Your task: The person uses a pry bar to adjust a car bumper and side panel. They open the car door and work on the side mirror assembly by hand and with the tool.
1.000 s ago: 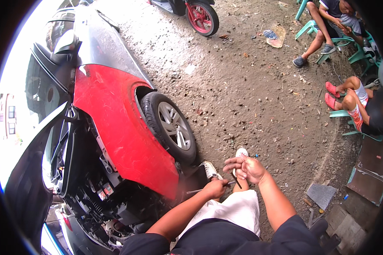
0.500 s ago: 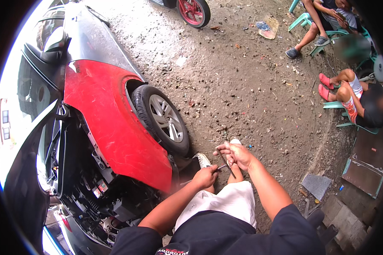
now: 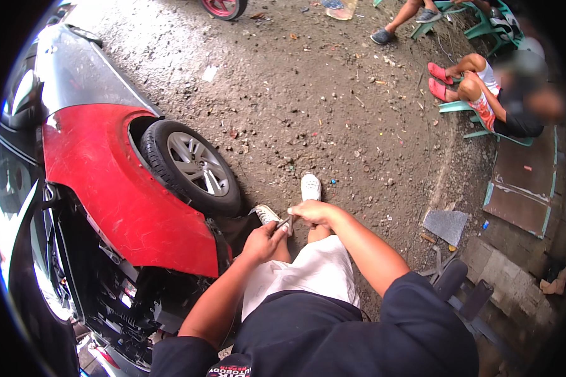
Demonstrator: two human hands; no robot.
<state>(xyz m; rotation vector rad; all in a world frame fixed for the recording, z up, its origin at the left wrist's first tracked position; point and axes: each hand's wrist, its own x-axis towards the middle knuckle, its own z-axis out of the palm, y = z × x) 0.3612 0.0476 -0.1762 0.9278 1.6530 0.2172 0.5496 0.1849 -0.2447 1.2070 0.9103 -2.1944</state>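
My left hand (image 3: 260, 244) is closed around a thin metal rod-like tool (image 3: 283, 222), its tip angled up to the right. Close beside it, my right hand (image 3: 316, 212) has its fingers curled on a second thin dark rod (image 3: 290, 226), which points down. The two rods meet or cross between the hands; whether they touch is too small to tell. Both hands are held in front of my white shorts (image 3: 308, 267), above my white shoes (image 3: 310, 187). To the left stands a car with a red front fender (image 3: 126, 195) and a turned front wheel (image 3: 198, 164).
The car's engine bay (image 3: 113, 301) lies uncovered at lower left. Stony, damp ground (image 3: 308, 119) stretches ahead. Two people sit on green chairs (image 3: 456, 107) at the upper right. A grey slab (image 3: 445, 226), a brown panel (image 3: 525, 182) and a dark metal stand (image 3: 465, 292) are on the right.
My hands have come together, and the right fingers have closed on the dark rod after being spread. My right foot now shows further forward. The view has shifted, moving the car leftward in it.
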